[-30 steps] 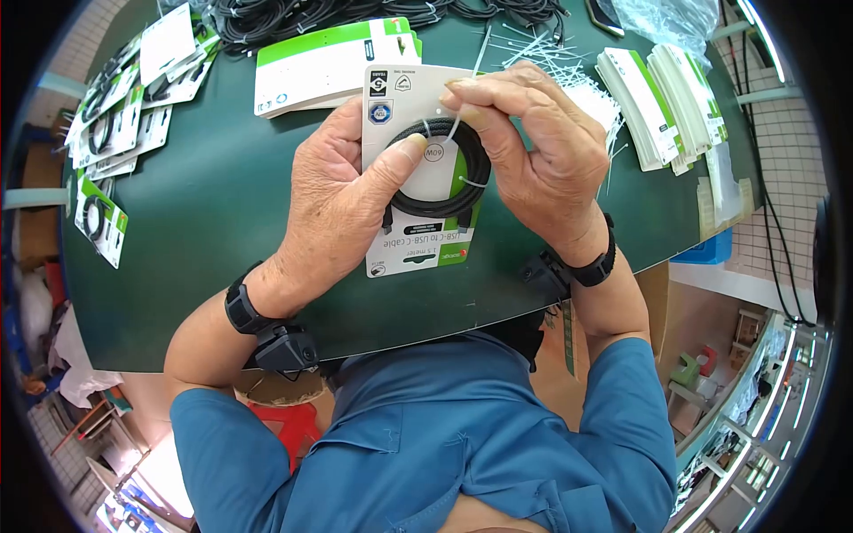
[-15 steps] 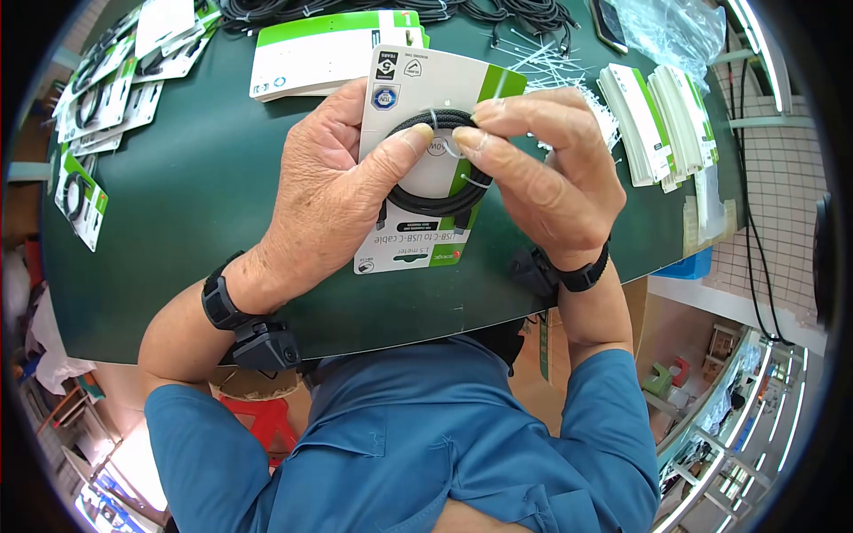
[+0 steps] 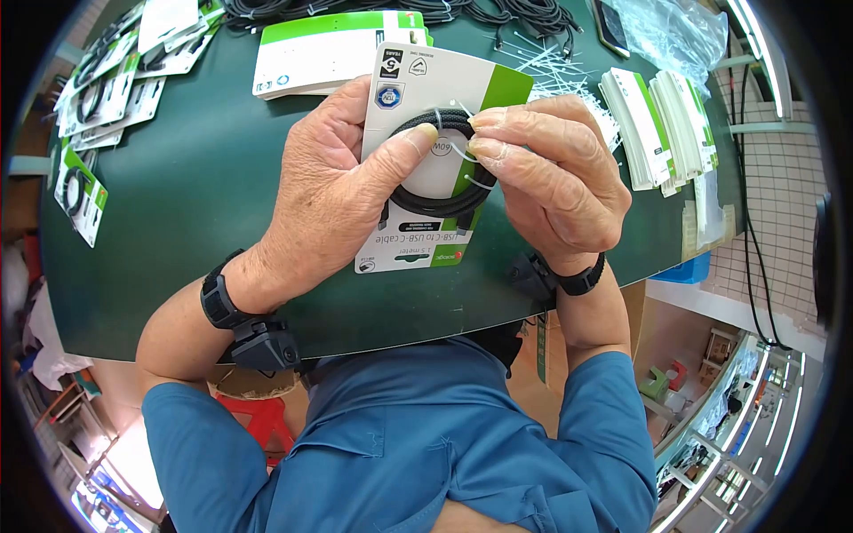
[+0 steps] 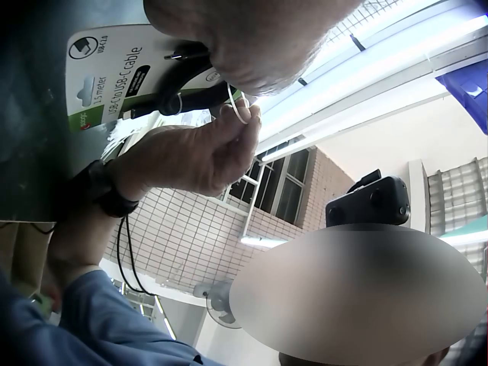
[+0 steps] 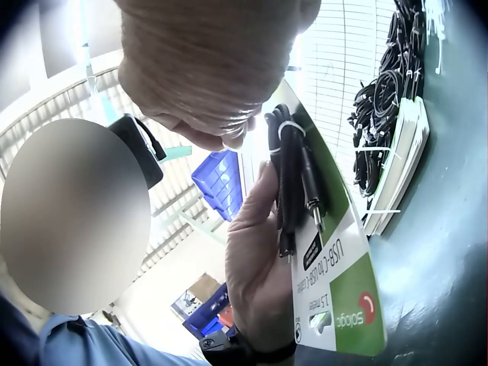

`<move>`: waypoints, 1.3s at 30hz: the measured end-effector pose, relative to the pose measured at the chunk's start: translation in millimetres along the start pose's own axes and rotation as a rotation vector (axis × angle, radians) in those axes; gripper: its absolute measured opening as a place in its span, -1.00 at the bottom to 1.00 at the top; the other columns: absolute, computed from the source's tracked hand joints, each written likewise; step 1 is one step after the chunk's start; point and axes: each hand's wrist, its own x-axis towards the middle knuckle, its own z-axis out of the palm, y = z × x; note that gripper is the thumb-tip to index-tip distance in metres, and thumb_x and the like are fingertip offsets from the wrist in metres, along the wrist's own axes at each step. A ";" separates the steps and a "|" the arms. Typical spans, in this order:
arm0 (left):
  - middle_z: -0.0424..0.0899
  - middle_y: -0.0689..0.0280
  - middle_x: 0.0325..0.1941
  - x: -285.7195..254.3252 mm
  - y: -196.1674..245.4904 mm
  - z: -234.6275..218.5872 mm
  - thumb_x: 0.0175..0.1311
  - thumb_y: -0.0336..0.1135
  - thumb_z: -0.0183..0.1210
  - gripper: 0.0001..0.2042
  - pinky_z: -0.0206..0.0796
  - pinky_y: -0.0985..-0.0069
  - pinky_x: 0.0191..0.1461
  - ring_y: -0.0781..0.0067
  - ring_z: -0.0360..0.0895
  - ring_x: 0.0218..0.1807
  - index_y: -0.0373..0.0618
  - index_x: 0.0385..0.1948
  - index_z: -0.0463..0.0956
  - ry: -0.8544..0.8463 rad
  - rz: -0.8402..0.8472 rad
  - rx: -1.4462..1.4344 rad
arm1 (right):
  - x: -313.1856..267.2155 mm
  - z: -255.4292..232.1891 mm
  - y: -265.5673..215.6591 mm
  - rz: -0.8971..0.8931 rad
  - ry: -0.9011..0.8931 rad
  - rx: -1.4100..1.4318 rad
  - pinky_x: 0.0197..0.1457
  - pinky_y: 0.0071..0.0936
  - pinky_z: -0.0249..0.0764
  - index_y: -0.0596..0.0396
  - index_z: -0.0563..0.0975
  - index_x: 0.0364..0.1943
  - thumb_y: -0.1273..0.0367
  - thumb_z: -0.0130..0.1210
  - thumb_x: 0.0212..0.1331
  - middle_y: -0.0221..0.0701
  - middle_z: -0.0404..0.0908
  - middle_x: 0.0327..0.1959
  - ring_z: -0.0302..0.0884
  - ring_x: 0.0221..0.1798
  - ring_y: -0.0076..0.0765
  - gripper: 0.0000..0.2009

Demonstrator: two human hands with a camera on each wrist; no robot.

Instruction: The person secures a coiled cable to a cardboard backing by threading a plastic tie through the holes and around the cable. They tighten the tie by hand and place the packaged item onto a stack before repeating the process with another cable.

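Cable tie (image 4: 234,104) between the right fingers (image 3: 530,130)

You wear a blue short-sleeved shirt (image 3: 400,435) across the lower frame. Your black wrist straps (image 3: 216,300) carry dark camera units (image 3: 265,347).

From where I stand, the green tabletop (image 3: 204,195) is brightly lit; a tube light (image 3: 758,49) glares beyond its right end. Around it, everything bows toward black corners; both wrist views look hazier.
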 end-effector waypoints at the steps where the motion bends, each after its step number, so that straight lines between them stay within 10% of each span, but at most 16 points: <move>1: 0.73 0.20 0.06 0.2 -0.1 -0.4 0.42 -0.49 0.19 -0.67 0.54 0.50 0.16 0.52 0.67 0.05 -0.31 0.18 0.49 -0.002 0.000 0.013 | 0.0 -0.3 0.0 0.003 -0.008 0.001 -0.23 -0.36 0.65 0.12 0.69 -0.20 0.62 0.44 -0.05 -0.22 0.76 -0.20 0.75 -0.20 -0.16 -0.72; 39: 0.74 0.22 -0.02 -3.1 -8.5 -1.6 0.41 -0.45 0.24 -0.67 0.56 0.51 0.09 0.53 0.68 0.00 -0.29 0.16 0.51 -0.011 0.122 0.151 | -5.9 7.6 11.0 0.044 0.019 -0.007 -0.31 -0.46 0.62 0.04 0.74 -0.16 0.62 0.42 -0.15 -0.33 0.77 -0.21 0.67 -0.29 -0.26 -0.63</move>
